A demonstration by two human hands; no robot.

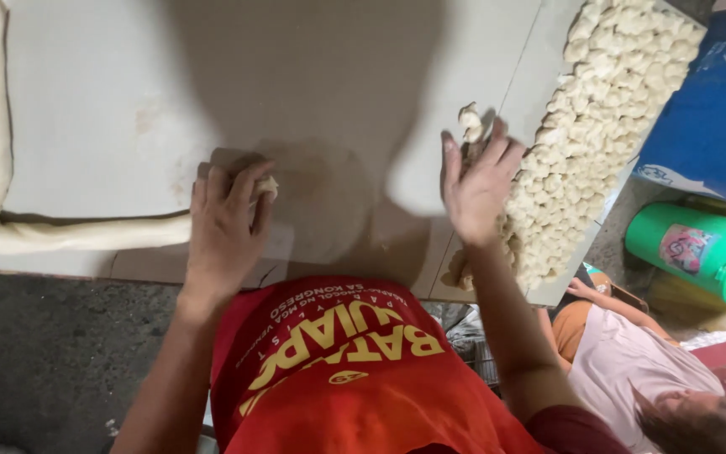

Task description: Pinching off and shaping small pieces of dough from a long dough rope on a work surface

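A dough rope (77,235) is being gripped at nine o'clock by the left hand (227,220); dough pieces (598,126) at two o'clock are being touched by the right hand (476,185).

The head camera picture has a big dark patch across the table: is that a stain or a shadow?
Head view: a shadow, soft-edged, falling on the pale table between the left hand and right hand; the dough pieces are evenly lit and fairly sharp.

Lit from above and behind, warm and fairly dim. Broad soft shadow of head and shoulders cast across the pale worktable (111,101), darkest between the left hand (227,223) and right hand (481,181). Brighter, mildly washed out left of that shadow. Slight motion blur on the right hand. Wide-angle bending of the table's edges toward the frame corners.
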